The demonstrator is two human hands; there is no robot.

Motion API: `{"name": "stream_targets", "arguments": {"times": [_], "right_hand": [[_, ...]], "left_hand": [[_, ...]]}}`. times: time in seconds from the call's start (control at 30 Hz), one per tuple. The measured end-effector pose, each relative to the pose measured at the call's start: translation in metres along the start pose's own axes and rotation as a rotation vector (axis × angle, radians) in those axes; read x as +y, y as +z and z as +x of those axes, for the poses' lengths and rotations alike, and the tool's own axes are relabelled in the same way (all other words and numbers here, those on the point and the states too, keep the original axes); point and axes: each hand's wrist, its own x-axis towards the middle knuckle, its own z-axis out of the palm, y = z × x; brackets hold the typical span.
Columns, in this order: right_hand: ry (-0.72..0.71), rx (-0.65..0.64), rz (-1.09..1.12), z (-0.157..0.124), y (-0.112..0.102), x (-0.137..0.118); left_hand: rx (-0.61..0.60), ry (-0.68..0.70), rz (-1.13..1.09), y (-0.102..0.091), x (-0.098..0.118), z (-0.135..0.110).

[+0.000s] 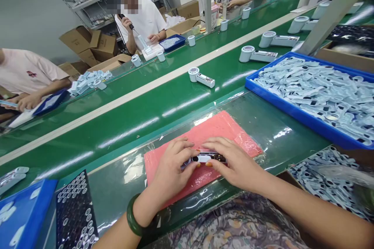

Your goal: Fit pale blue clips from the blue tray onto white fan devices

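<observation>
— Green conveyor belt (163, 101) runs slantwise across the factory room, with a clear plastic-covered bench on this side of it. What lies at the far left of the bench?

— A black tray of round white caps (74, 212) beside a blue plastic bin (23, 214). Moving right, a pink rectangular mat (216, 128) lies under both hands.

— And the hands?

— The left hand (172, 167), a dark green bangle (133, 218) on its wrist, is curled with fingertips pressing the left end of a small white and black oblong device (206, 158). The right hand (235, 163) arches over the right end, thumb and fingers lightly closed on it. Neither hand is fully shut; both pinch the piece.

— How does it lie?

— Flat on the mat, its long axis running left to right, squarely between the two hands, so neither is nearer; each covers an end and only the middle shows.

— Further right?

— A large blue tray of pale blue plastic shells (315, 89), well apart from the hands, and a cardboard box of more shells (327, 183) near the right forearm. On the belt, white round-headed units (201, 77) lie spaced apart. Other people sit across the line.
</observation>
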Motion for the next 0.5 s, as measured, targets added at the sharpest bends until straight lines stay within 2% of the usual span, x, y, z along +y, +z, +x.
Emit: {"name": "stream_targets", "arguments": {"times": [0.27,0.4,0.5], "right_hand": [[-0.109,0.158,-0.065,0.006,0.014,0.000],[0.037,0.176,-0.053,0.019,0.015,-0.006],[0.071,0.161,-0.162,0.028,0.022,-0.002]], "left_hand": [[0.034,-0.019,-0.041,0.003,-0.007,0.008],[0.015,-0.010,-0.037,-0.006,-0.008,0.018],[0.052,0.093,0.070,-0.006,-0.028,0.024]]}}
